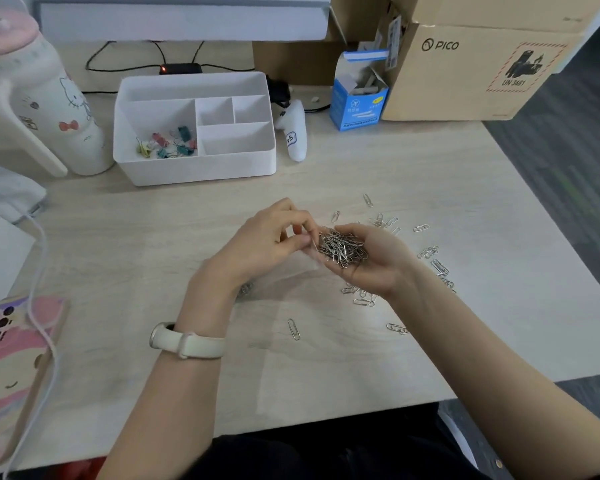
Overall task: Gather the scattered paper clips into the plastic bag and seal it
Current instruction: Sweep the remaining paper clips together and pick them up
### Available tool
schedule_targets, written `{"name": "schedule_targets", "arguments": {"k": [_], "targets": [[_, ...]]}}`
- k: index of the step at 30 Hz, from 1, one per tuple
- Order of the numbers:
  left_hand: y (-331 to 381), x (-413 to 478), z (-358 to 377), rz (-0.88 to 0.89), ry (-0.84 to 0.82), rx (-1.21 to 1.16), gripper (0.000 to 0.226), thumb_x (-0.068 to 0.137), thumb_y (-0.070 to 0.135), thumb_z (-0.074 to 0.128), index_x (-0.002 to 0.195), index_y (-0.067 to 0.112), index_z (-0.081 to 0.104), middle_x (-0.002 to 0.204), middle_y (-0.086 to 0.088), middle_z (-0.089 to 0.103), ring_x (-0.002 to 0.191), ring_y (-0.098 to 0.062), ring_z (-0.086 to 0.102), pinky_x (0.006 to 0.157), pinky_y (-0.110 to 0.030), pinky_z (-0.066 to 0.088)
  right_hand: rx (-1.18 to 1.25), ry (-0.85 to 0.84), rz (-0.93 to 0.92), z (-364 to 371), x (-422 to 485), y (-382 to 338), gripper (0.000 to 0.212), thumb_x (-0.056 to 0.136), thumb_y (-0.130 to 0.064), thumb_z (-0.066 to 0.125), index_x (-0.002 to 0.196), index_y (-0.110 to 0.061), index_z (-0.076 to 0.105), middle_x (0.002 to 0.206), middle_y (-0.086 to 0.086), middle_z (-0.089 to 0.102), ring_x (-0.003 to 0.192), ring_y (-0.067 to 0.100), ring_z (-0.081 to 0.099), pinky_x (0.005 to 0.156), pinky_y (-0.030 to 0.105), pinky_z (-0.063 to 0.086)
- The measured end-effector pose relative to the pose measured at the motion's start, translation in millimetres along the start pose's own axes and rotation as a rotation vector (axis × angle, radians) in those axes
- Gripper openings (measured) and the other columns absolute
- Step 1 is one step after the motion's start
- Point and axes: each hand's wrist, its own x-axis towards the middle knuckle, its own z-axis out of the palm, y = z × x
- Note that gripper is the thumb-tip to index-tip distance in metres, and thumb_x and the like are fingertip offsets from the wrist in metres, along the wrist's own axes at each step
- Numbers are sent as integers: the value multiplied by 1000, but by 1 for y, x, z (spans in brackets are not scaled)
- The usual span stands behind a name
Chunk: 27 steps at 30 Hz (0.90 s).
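mid-table (136, 237), just in front of the white organizer (194, 169), the left hand (267, 237) has a closed grip, thumb n fingertips pinching the rim of the clear plastic bag (284, 275), which droops to the table under both hands. the right hand (371, 268) sits palm up right beside it, grip loose n cupped, not clenched, carrying a heap of paper clips (342, 249) right at the bag's mouth.

progress imo: abt halfway. a big batch is collected but not in the bag yet, and i can't tell if anything's inside already, too see-thru. plenty of loose clips (428, 252) are left on the table to the right, some by the right wrist, plus a single clip (293, 329) nearer the body. sealing not started.
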Motion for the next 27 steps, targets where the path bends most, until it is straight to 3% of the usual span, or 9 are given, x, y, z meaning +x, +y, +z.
{"name": "schedule_targets", "arguments": {"k": [4, 7, 12, 16, 19, 21, 23, 25, 27], "targets": [[2, -1, -2, -2, -20, -10, 24, 84, 11, 61, 74, 32, 65, 85, 7, 49, 70, -15, 51, 70, -26, 41, -90, -16, 41, 9, -2, 0, 42, 96, -5, 34, 73, 15, 63, 75, 23, 68, 62, 31, 69, 66, 46, 55], [3, -3, -6, 1, -20, -34, 24, 84, 10, 61, 74, 31, 65, 85, 7, 48, 73, -19, 52, 69, -24, 40, -232, 16, 48, 14, -1, -1, 27, 97, -6, 35, 86, 6, 57, 81, 15, 66, 71, 23, 65, 75, 38, 53], [4, -7, -8, -29, -19, -62, 20, 85, 9, 60, 76, 26, 65, 90, 0, 49, 75, -28, 50, 68, -20, 39, -239, -3, 68, 20, 1, -1, 24, 98, -9, 34, 94, 6, 53, 83, 17, 62, 62, 23, 66, 63, 38, 57], [3, -8, -12, -33, -19, -80, 18, 86, 12, 59, 77, 26, 65, 92, -3, 49, 75, -31, 51, 68, -23, 40, -246, -26, 66, 23, 2, -7, 30, 98, -16, 35, 104, 9, 52, 86, 18, 62, 76, 26, 64, 75, 36, 55], [1, -10, -14, -39, -3, -90, 16, 86, 15, 59, 77, 27, 65, 90, 0, 49, 73, -30, 51, 68, -23, 39, -312, -91, 118, 28, -2, -11, 49, 98, -28, 33, 91, 12, 60, 83, 19, 64, 82, 27, 59, 72, 31, 55], [0, -11, -14, -51, 0, -93, 20, 87, 13, 59, 77, 29, 65, 87, 5, 47, 70, -26, 49, 66, -20, 37, -319, -160, 163, 30, -4, -12, 64, 96, -36, 31, 84, 17, 64, 86, 21, 62, 87, 27, 55, 79, 30, 51], [-2, -13, -16, -58, 5, -108, 20, 87, 16, 59, 77, 32, 64, 87, 6, 46, 69, -24, 48, 65, -20, 37, -372, -172, 167, 32, -5, -12, 68, 95, -42, 31, 94, 19, 60, 90, 21, 59, 91, 27, 53, 84, 30, 49], [-2, -16, -19, -61, 19, -124, 15, 84, 24, 57, 76, 35, 64, 90, 3, 48, 73, -27, 51, 68, -25, 41, -403, -171, 145, 36, -6, -12, 70, 95, -44, 31, 117, 20, 46, 103, 22, 54, 100, 29, 51, 88, 32, 49], [-2, -19, -22, -67, 38, -143, 11, 81, 28, 56, 77, 34, 64, 93, -2, 50, 73, -27, 51, 68, -25, 41, -407, -177, 125, 40, -8, -12, 72, 94, -44, 33, 129, 20, 35, 117, 24, 46, 110, 30, 46, 94, 33, 45]]}}
